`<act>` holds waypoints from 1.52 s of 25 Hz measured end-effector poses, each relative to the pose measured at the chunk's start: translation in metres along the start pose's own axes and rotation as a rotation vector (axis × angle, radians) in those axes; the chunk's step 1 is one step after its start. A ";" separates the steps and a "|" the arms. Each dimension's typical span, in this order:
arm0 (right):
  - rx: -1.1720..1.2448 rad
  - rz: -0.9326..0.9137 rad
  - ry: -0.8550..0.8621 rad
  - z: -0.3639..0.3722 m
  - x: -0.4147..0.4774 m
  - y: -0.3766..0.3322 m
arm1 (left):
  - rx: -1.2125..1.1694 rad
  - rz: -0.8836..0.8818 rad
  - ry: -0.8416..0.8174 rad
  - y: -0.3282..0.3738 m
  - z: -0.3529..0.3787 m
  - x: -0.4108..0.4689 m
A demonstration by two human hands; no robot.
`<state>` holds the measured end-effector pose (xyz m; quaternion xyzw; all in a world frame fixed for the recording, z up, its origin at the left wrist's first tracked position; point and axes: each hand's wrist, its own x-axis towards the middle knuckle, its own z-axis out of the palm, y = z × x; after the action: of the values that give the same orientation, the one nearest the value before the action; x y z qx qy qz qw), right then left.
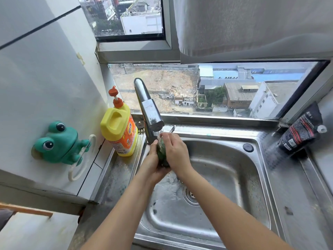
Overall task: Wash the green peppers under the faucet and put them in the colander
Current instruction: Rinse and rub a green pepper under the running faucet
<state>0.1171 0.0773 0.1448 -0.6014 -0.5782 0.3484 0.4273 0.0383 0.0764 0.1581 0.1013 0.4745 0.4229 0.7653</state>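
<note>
1. Green pepper (162, 152) is held between both hands, right under the spout of the faucet (149, 107), over the back-left corner of the sink (225, 168). Only a dark green strip of it shows between the palms.
2. Water (158, 135) runs from the spout onto the top of the pepper and the fingertips there. The basin floor is wet round the drain (191, 194).
3. Left grip (155, 165) is clamped on the pepper — the palm cups its lower end and the fingers curl round its left side.
4. Right grip (175, 150) is apart: its fingers lie nearly straight along the pepper's right side and top, pressing on it, with the tips in the stream.
5. Both forearms reach in from the front edge of the counter (297, 195) and cross above the basin.
6. A yellow detergent bottle (119, 130) with an orange pump stands on the steel ledge at the counter's back-left corner, just beside the faucet base.
7. A green frog holder (59, 141) is stuck to the left wall, and a white ring hangs from it.
8. A black pouch (301, 134) leans at the counter's back-right corner, against the window frame.
9. The window (198, 87) runs along the back edge — roofs and bare ground lie far below. A pale cloth (252, 24) hangs over its upper right part.
</note>
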 end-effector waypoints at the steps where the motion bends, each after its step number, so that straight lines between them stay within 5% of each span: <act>1: 0.138 0.134 -0.034 -0.003 0.003 -0.005 | 0.003 0.007 -0.037 0.000 -0.002 0.000; 5: 0.531 0.521 -0.217 -0.026 0.036 0.018 | 0.309 0.075 -0.160 0.009 -0.017 -0.003; 9: 0.116 0.472 -0.215 -0.030 0.068 0.043 | 0.612 0.146 -0.212 0.007 -0.040 0.000; 14: -0.190 0.320 -0.489 -0.020 0.104 0.047 | 0.876 0.290 -0.090 0.003 -0.062 0.008; 22: -0.072 0.405 -0.303 0.011 0.115 0.049 | 1.053 0.358 -0.122 0.006 -0.075 0.005; 28: -0.215 0.266 -0.163 0.030 0.115 0.050 | 1.095 0.352 -0.067 0.002 -0.093 -0.007; 38: -0.386 0.243 -0.236 0.035 0.121 0.041 | 1.259 0.355 0.006 0.008 -0.096 -0.028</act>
<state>0.1118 0.2026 0.1026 -0.6920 -0.6036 0.3482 0.1889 -0.0495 0.0368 0.1296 0.6060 0.6095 0.1843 0.4767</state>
